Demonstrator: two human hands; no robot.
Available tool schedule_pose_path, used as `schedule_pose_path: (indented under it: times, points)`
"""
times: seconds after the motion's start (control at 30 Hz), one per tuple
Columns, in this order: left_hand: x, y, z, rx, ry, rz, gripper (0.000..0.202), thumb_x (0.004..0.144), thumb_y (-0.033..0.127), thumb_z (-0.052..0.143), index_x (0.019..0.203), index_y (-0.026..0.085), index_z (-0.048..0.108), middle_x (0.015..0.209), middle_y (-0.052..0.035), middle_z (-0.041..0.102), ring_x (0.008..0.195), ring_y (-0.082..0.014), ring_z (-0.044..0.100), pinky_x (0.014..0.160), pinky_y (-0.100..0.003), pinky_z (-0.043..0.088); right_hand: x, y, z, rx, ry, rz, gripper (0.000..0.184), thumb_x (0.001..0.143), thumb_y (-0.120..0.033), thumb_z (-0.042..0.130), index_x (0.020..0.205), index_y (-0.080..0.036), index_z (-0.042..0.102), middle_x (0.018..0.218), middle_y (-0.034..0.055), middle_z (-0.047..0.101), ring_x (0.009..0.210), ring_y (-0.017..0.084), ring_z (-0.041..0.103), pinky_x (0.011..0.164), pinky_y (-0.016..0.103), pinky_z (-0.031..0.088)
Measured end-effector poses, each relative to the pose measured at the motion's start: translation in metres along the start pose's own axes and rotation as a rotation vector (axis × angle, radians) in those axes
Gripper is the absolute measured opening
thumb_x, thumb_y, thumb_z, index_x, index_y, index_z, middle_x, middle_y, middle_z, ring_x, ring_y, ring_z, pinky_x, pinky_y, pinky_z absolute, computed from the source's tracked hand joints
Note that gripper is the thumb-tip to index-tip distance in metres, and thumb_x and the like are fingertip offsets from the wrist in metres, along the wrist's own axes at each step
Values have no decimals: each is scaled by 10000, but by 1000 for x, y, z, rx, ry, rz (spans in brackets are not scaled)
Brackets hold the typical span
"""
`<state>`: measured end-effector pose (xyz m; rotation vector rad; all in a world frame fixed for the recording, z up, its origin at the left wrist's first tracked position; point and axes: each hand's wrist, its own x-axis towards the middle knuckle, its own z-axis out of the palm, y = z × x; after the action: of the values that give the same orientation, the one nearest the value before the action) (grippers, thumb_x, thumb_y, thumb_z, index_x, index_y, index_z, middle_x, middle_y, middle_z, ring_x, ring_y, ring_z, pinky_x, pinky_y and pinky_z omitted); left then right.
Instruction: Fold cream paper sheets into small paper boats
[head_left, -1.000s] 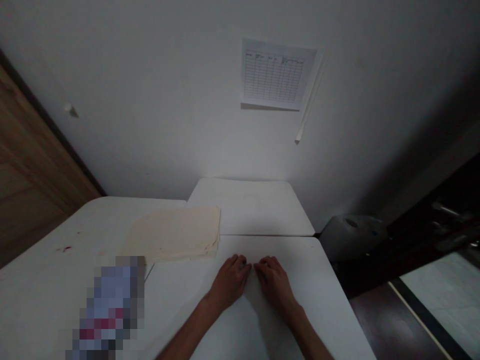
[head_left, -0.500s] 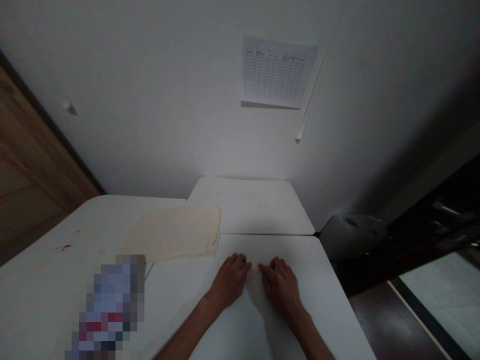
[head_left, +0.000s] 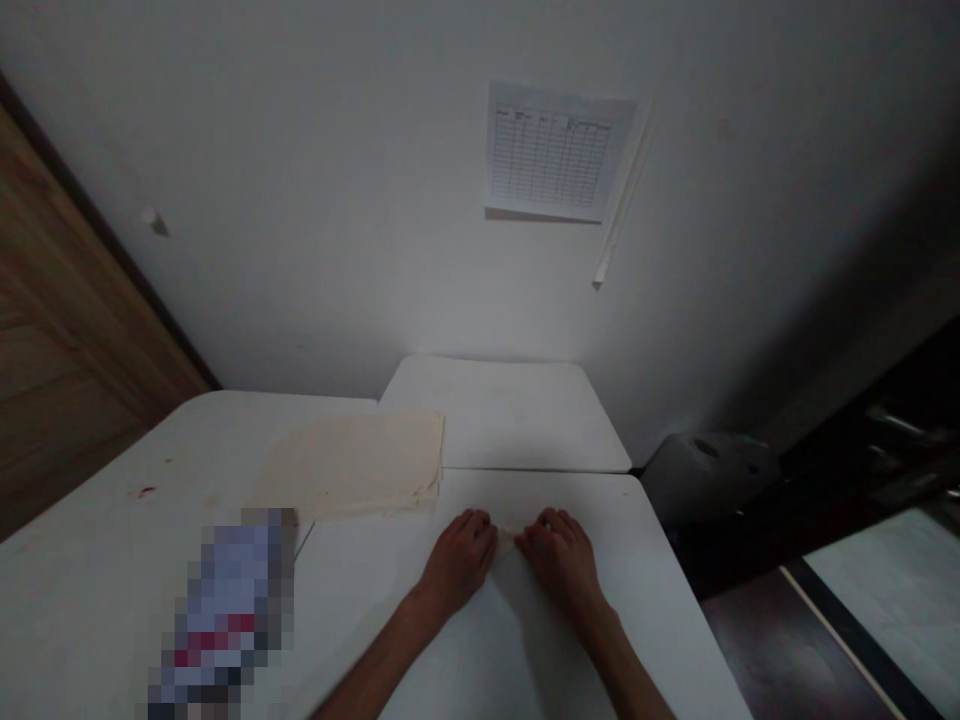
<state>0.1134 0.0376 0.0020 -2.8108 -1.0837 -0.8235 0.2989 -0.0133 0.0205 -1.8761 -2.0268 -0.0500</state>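
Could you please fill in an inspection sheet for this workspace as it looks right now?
Surface: white plastic tables pushed together; small red stain at left.
Things in hand: small pale cream piece between both hands' fingertips, too small to identify; stack of cream flat sheets lies apart, to the left.
Clutter: pixelated patch near left, contents unreadable.
Hands: left hand and right hand palm down on the table, fingertips nearly meeting; grip unclear.
Cables: nothing seen.
Surroundings: printed grid sheet on white wall; brown wooden door left; grey rounded bin right.

Wall chart (head_left: 551, 155), grey bin (head_left: 705, 470), wooden door (head_left: 52, 330)
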Motion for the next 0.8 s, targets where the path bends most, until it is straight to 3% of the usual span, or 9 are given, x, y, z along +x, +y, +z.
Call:
schedule_pose_path:
  times: [0.13, 0.27, 0.4, 0.5, 0.8]
  points:
    - [-5, 0, -3, 49, 76, -38, 166, 915, 128, 465, 864, 161, 619, 844, -69, 578, 801, -209, 558, 753, -374, 512, 6, 2, -1, 82, -32, -127, 142, 914, -238, 560, 858, -242, 690, 959, 29, 621, 903, 177, 550, 827, 282, 421]
    - [-25, 1, -16, 65, 135, -113, 197, 944, 226, 455, 855, 158, 617, 832, -75, 579, 777, -209, 580, 705, -363, 531, 3, 4, -1, 165, -51, -228, 198, 925, -164, 506, 959, -252, 680, 991, 26, 617, 919, 168, 554, 839, 274, 441]
    - [-57, 1, -33, 30, 94, -125, 229, 912, 380, 525, 941, 172, 616, 945, -95, 609, 885, -243, 612, 761, -385, 555, -4, 4, -2, 176, -36, -247, 200, 907, -157, 513, 1004, -240, 667, 998, 44, 611, 925, 181, 560, 884, 312, 442]
    - [-73, -1, -37, 16, 53, -92, 233, 891, 399, 563, 983, 193, 623, 980, -87, 629, 936, -252, 622, 807, -394, 556, -9, 3, -2, 167, -25, -239, 183, 898, -166, 520, 990, -232, 664, 969, 52, 609, 897, 188, 562, 843, 319, 458]
    - [-66, -6, -32, -15, 36, -70, 275, 965, 335, 429, 885, 173, 637, 925, -78, 642, 850, -209, 644, 751, -344, 568, -18, 1, -4, 210, -23, -198, 186, 852, -171, 571, 1002, -236, 661, 961, 56, 596, 902, 197, 552, 842, 324, 463]
